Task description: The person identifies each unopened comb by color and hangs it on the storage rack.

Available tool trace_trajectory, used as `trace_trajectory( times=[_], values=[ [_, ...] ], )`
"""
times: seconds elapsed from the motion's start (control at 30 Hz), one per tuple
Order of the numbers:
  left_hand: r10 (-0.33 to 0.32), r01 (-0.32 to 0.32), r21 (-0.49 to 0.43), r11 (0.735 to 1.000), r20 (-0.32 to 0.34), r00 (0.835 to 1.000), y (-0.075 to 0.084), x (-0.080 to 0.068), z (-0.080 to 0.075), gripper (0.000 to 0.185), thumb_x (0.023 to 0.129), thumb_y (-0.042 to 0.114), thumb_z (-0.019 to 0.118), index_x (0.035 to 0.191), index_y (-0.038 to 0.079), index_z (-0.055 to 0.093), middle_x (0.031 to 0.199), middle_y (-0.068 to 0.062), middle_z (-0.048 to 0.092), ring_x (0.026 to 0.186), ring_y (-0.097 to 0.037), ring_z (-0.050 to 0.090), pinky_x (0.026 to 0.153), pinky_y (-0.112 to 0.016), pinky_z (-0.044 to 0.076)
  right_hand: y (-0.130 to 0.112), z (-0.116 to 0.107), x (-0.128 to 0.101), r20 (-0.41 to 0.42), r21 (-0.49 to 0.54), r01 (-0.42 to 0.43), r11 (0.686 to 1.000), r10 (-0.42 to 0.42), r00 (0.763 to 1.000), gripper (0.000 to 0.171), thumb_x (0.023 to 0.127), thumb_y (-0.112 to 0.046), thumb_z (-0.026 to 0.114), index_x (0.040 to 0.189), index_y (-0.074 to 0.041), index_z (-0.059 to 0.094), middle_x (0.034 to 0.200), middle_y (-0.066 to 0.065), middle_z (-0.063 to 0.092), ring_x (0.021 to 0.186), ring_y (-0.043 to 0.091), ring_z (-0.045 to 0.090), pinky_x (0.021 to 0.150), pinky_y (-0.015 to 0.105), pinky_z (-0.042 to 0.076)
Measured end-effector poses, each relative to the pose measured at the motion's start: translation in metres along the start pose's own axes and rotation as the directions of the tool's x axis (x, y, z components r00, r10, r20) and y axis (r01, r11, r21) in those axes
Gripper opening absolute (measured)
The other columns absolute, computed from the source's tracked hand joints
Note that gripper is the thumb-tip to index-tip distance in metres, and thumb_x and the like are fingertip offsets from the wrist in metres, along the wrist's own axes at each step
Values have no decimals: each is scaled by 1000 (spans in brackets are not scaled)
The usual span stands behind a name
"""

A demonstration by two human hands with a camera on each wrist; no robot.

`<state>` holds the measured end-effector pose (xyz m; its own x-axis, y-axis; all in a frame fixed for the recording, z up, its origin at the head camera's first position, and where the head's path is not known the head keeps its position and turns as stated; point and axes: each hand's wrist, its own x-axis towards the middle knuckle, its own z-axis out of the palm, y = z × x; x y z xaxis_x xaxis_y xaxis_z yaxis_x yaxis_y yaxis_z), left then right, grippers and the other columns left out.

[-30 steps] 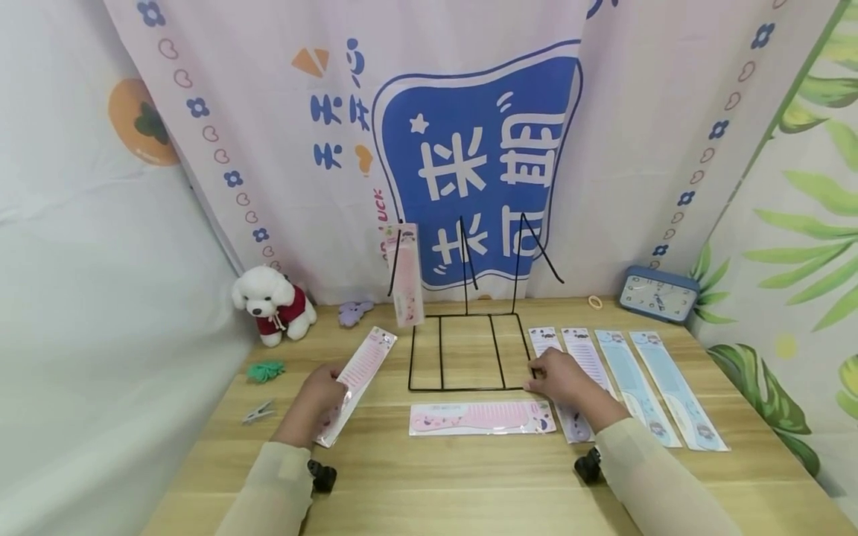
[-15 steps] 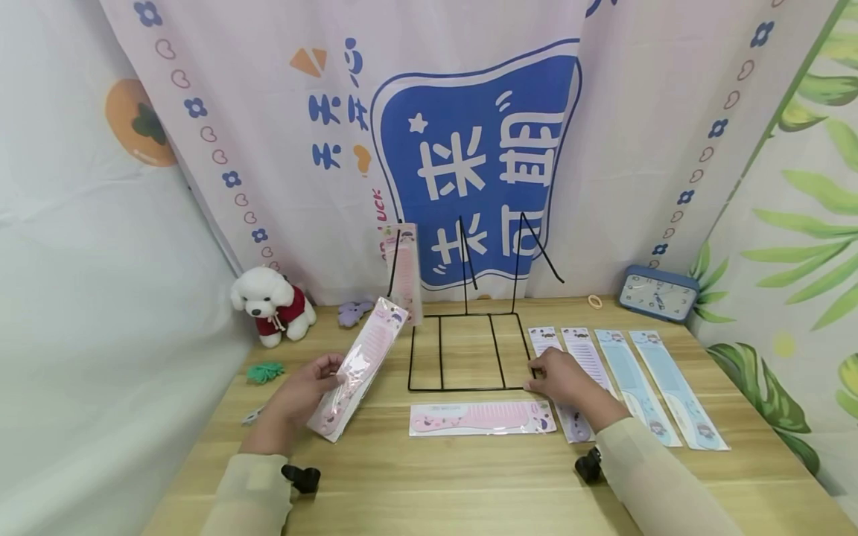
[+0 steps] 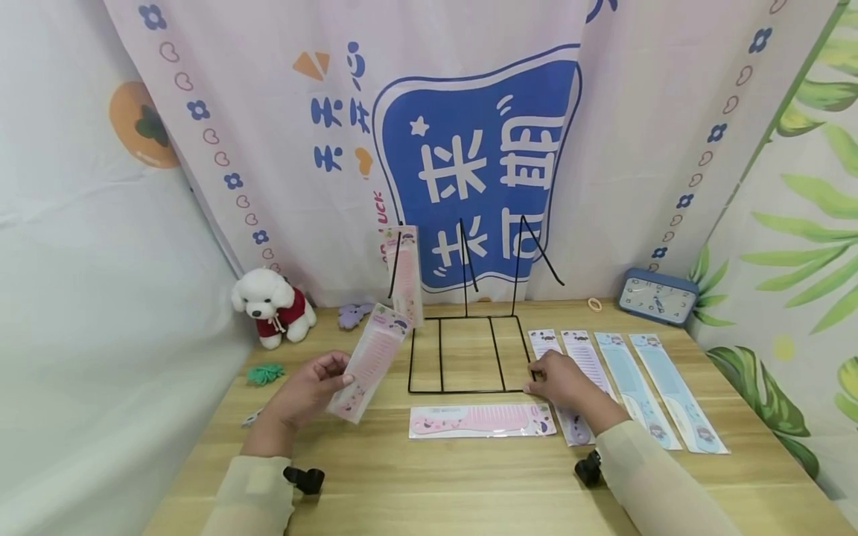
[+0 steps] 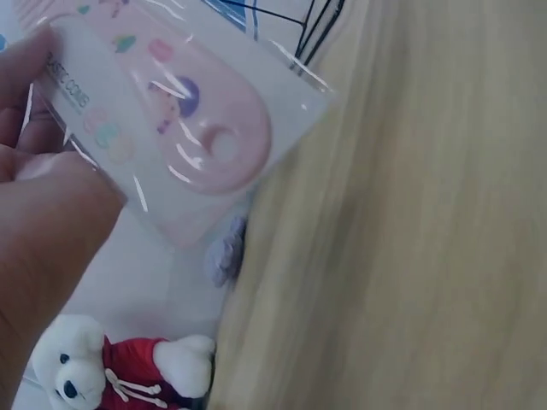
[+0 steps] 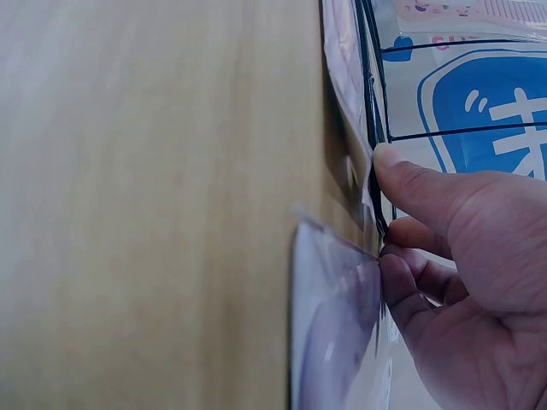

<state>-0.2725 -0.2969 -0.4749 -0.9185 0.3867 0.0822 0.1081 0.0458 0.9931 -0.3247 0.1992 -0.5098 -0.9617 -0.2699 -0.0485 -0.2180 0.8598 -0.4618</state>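
My left hand [image 3: 304, 391] pinches a packaged pink comb [image 3: 371, 365] by its left edge, tilted and raised off the table. In the left wrist view, the rounded handle end of this comb [image 4: 226, 145] shows through clear plastic. A black wire rack [image 3: 469, 391] stands mid-table with three prongs at its top. Another packaged pink comb [image 3: 406, 279] hangs from its left prong. My right hand [image 3: 563, 381] grips the front right corner of the rack, with the thumb against the wire in the right wrist view [image 5: 479, 256]. In front of the rack lies a third pink comb [image 3: 479, 421].
Two purple combs [image 3: 590, 362], one partly under my right hand, and two blue combs [image 3: 678, 391] lie at right. Behind them are a clock [image 3: 657, 296] and a small ring [image 3: 594, 304]. A toy dog [image 3: 275, 305], purple item [image 3: 353, 316], green item [image 3: 265, 374] and clip [image 3: 251, 418] are at left.
My left hand has lifted the pink comb from the table and turned it more face-on. The right hand has stayed at the rack's corner.
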Motion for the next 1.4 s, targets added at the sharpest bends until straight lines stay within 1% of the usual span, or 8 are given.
trace_trajectory(
  times=[0.1, 0.17, 0.4, 0.6, 0.77, 0.9, 1.17, 1.4],
  values=[
    [63, -61, -41, 997, 45, 997, 4, 1, 2, 20, 109, -1, 61, 117, 17, 67, 112, 6, 67, 112, -11, 63, 99, -23, 56, 0, 0, 0, -3, -5, 4, 1000, -4, 1000, 50, 99, -26, 84, 138, 4, 72, 127, 19, 69, 118, 35, 68, 103, 55, 58],
    [80, -77, -56, 995, 42, 996, 6, 2, 4, 22, 109, -1, 60, 118, 18, 67, 113, 6, 66, 112, -11, 63, 99, -23, 56, 0, 0, 0, -5, -5, 5, 1000, -5, 1000, 51, 99, -26, 84, 138, 3, 72, 127, 19, 69, 118, 35, 68, 103, 55, 58],
    [72, -76, -105, 992, -39, 997, 13, 4, 11, 24, 108, -2, 61, 114, 20, 69, 112, 6, 67, 110, -11, 63, 97, -22, 56, -1, 0, -2, -9, -9, 6, 1000, -6, 1000, 50, 98, -26, 85, 137, 4, 73, 126, 18, 69, 117, 34, 69, 102, 55, 59],
    [75, -85, -130, 988, -79, 994, 13, 5, 13, 27, 108, -4, 60, 112, 20, 71, 111, 7, 67, 110, -10, 62, 97, -21, 54, -2, -1, -2, -10, -15, 9, 1000, -9, 1000, 50, 98, -25, 85, 137, 4, 73, 126, 18, 69, 117, 34, 69, 103, 55, 58],
    [77, -88, -134, 987, -89, 993, 12, 5, 13, 25, 108, -4, 61, 112, 20, 71, 109, 7, 67, 110, -12, 61, 96, -22, 54, -3, -1, -2, -7, -20, 9, 1000, -9, 1000, 50, 98, -25, 84, 137, 4, 73, 127, 18, 70, 118, 36, 69, 103, 56, 58],
    [90, -100, -135, 986, -78, 993, 10, 5, 13, 25, 108, -3, 62, 113, 19, 71, 109, 7, 66, 109, -11, 61, 96, -21, 54, -3, -2, -2, -8, -22, 17, 1000, -17, 1000, 49, 98, -24, 84, 137, 4, 73, 126, 19, 70, 118, 37, 69, 103, 56, 58],
    [85, -94, -131, 987, -76, 994, 11, 6, 15, 25, 109, -3, 61, 113, 20, 69, 110, 6, 65, 109, -11, 60, 96, -21, 54, -4, -2, -3, -7, -15, 5, 1000, -5, 1000, 49, 99, -24, 84, 138, 4, 73, 127, 19, 69, 118, 35, 68, 104, 55, 58],
    [35, -50, -142, 989, -104, 994, 14, 9, 18, 17, 109, -1, 61, 118, 13, 65, 111, 4, 63, 110, -12, 58, 96, -21, 54, -4, -1, -3, -4, -6, 2, 1000, -2, 1000, 50, 99, -24, 83, 139, 3, 72, 128, 19, 69, 120, 37, 68, 104, 56, 58]
  ],
)
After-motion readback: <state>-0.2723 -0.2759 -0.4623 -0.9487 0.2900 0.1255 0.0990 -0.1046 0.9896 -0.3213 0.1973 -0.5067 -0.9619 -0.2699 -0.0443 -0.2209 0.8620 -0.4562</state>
